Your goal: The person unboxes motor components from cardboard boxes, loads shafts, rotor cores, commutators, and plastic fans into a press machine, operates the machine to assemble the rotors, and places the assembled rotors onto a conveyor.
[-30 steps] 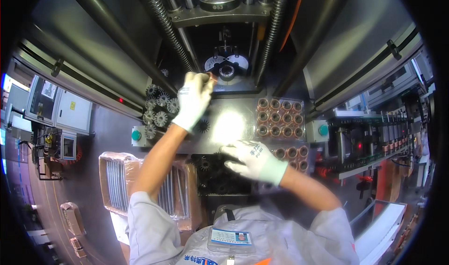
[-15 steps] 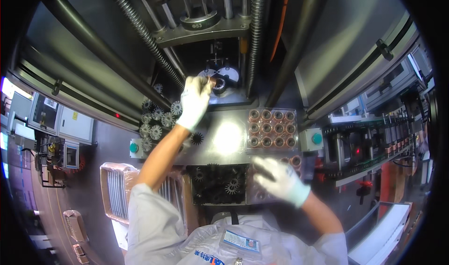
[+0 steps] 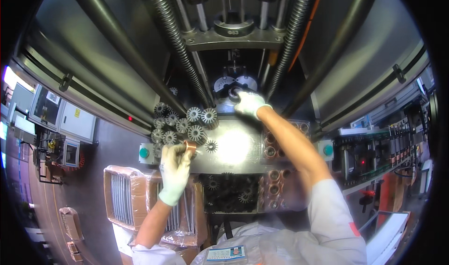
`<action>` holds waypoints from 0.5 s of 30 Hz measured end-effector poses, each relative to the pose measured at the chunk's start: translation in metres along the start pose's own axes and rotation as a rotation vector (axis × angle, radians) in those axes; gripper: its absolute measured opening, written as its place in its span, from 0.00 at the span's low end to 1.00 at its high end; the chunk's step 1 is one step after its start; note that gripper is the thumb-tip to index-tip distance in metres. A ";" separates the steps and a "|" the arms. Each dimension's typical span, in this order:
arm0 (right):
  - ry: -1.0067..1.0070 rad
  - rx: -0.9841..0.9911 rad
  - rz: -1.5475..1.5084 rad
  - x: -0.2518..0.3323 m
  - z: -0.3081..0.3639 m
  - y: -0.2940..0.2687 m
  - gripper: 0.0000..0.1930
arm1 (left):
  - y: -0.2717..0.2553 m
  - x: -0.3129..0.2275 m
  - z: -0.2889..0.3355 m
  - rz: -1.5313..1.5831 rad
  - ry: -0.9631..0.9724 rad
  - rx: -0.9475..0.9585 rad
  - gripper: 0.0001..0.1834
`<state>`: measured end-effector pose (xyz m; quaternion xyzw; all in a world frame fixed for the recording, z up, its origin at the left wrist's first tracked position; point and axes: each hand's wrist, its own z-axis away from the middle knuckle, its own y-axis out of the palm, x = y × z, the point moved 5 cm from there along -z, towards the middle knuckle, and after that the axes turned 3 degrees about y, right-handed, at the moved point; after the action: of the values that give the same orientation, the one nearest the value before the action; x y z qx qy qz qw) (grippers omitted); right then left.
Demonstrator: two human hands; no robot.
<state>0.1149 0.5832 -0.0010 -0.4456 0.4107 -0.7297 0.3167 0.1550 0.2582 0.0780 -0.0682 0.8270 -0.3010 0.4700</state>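
Observation:
My left hand (image 3: 175, 167), in a white glove, pinches a copper commutator (image 3: 190, 146), a short copper-coloured ring, above the near left of the metal table. Beside it are stacks of grey slotted rotor cores (image 3: 183, 125) and a loose dark slotted disc (image 3: 211, 146). My gloved right hand (image 3: 251, 104) reaches into the press, its fingers closed at the round fixture (image 3: 234, 94) in front of two pale curved plates (image 3: 248, 83). The fingers partly cover the fixture, and what they grip there is hidden.
Above the fixture hangs the press head (image 3: 234, 29), between rods and springs. A clear tray of copper commutators (image 3: 269, 151) lies under my right forearm. Near the table's front edge are a black bin (image 3: 229, 204) and another commutator tray (image 3: 274, 200). Green buttons (image 3: 144, 152) flank the table.
My left hand has drawn back from the fixture toward the near left with the copper commutator. My right hand has moved from the near tray up to the fixture. The view has shifted.

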 end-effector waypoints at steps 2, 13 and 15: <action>0.068 0.039 -0.269 0.000 -0.002 0.007 0.27 | -0.001 0.009 0.000 0.015 -0.022 -0.002 0.11; -0.285 -0.459 0.173 0.031 0.100 -0.052 0.19 | 0.120 -0.017 -0.102 -0.205 0.345 0.008 0.09; -0.291 -0.459 0.165 0.004 0.143 -0.047 0.16 | 0.155 -0.015 -0.125 -0.286 0.435 0.034 0.09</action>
<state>0.2385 0.5558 0.0796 -0.5707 0.5503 -0.5179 0.3213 0.0874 0.4435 0.0486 -0.1101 0.8853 -0.3859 0.2348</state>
